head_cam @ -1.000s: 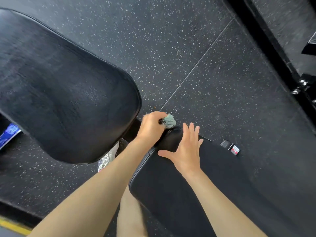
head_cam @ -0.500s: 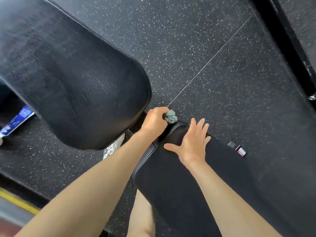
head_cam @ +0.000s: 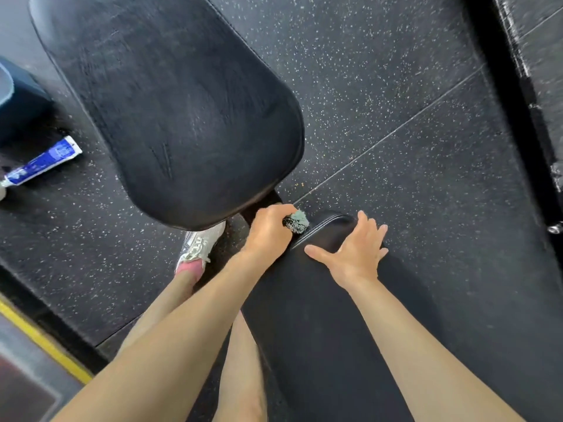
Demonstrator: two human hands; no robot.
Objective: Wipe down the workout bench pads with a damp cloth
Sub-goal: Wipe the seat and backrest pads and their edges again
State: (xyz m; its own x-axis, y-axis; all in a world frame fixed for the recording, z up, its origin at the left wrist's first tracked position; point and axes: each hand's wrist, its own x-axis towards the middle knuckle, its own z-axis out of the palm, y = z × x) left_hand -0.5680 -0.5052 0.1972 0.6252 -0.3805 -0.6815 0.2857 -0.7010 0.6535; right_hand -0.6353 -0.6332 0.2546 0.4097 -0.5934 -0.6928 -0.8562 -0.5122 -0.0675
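The black back pad (head_cam: 189, 111) of the bench rises at the upper left, its lower edge rounded. The black seat pad (head_cam: 329, 315) runs from the centre toward the bottom right. My left hand (head_cam: 268, 231) grips a bunched grey-green cloth (head_cam: 297, 221) and holds it against the seat pad's far left corner, in the gap below the back pad. My right hand (head_cam: 355, 252) rests flat on the seat pad's far end, fingers spread and straight.
Speckled black rubber floor (head_cam: 396, 102) surrounds the bench. A blue and white tube (head_cam: 42, 161) lies on the floor at the left. My white shoe (head_cam: 199, 245) stands beside the bench. A black frame bar (head_cam: 511, 102) runs along the right; a yellow line (head_cam: 39, 339) crosses the lower left.
The view has swung so the back pad sits more central and my shoe shows. Both hands stay at the seat pad's far end, the cloth still in my left hand.
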